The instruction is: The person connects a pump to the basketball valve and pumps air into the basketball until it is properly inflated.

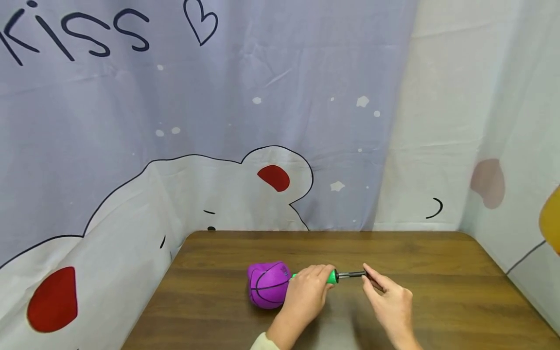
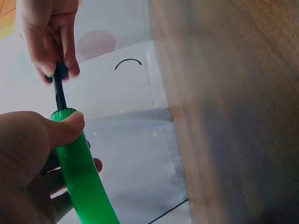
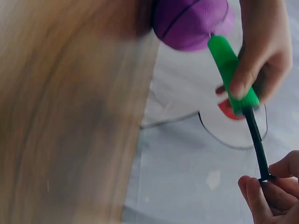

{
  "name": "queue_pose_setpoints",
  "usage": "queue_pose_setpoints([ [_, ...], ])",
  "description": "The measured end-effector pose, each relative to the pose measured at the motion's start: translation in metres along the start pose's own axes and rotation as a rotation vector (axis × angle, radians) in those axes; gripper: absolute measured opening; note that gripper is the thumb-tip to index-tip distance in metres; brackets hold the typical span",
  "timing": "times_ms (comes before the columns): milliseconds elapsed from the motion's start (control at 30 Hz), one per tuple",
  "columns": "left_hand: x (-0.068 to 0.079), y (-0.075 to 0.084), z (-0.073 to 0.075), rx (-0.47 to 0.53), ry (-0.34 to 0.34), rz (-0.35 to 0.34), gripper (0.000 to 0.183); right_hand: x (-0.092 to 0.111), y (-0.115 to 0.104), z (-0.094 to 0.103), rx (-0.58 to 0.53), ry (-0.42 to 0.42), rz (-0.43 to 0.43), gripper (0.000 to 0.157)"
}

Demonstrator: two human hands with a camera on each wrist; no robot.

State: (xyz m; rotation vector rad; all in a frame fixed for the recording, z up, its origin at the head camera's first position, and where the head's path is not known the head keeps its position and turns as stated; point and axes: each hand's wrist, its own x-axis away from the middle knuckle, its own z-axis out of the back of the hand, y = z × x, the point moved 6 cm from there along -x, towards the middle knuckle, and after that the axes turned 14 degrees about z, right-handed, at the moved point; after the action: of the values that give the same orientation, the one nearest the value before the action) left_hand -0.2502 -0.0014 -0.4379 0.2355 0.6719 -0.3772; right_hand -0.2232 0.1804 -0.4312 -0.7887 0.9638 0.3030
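Note:
A purple ball [image 1: 266, 289] with black lines sits on the table, its top looking dented and soft. My left hand [image 1: 307, 290] grips the green barrel [image 2: 84, 179] of a small hand pump, thumb along its collar. In the right wrist view, a thin needle at the barrel's far end meets the ball [image 3: 191, 21]. The pump's black rod [image 3: 255, 140] is drawn well out of the barrel. At the rod's end, my right hand [image 1: 391, 302] pinches the small black handle [image 2: 60, 71] between thumb and fingers.
Beneath the hands is a brown wood-grain table [image 1: 218, 253]. A curtain [image 1: 210, 107] with printed bears, stars and lettering hangs behind it, and a pale cloth [image 1: 516, 121] hangs along the right side.

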Motion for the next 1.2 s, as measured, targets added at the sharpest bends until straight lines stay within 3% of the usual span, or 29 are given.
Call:
queue_pose_setpoints([
  [233,0.000,-0.004,0.002,-0.011,0.020,0.006,0.041,-0.005,0.013,0.026,0.043,0.035,-0.074,0.030],
  [500,-0.001,-0.005,0.000,-0.032,0.030,0.000,0.040,-0.006,0.015,0.030,0.038,0.037,-0.070,0.029],
  [800,-0.001,-0.002,0.001,-0.088,0.078,-0.024,0.041,0.002,-0.004,-0.001,0.100,0.022,0.041,0.030],
  [1033,-0.001,0.003,0.002,-0.123,0.104,-0.043,0.039,0.007,-0.023,-0.033,0.037,-0.036,0.086,0.032],
  [1200,0.000,0.002,0.003,-0.060,0.101,-0.062,0.042,0.004,-0.025,-0.033,0.017,-0.009,0.118,0.033],
])
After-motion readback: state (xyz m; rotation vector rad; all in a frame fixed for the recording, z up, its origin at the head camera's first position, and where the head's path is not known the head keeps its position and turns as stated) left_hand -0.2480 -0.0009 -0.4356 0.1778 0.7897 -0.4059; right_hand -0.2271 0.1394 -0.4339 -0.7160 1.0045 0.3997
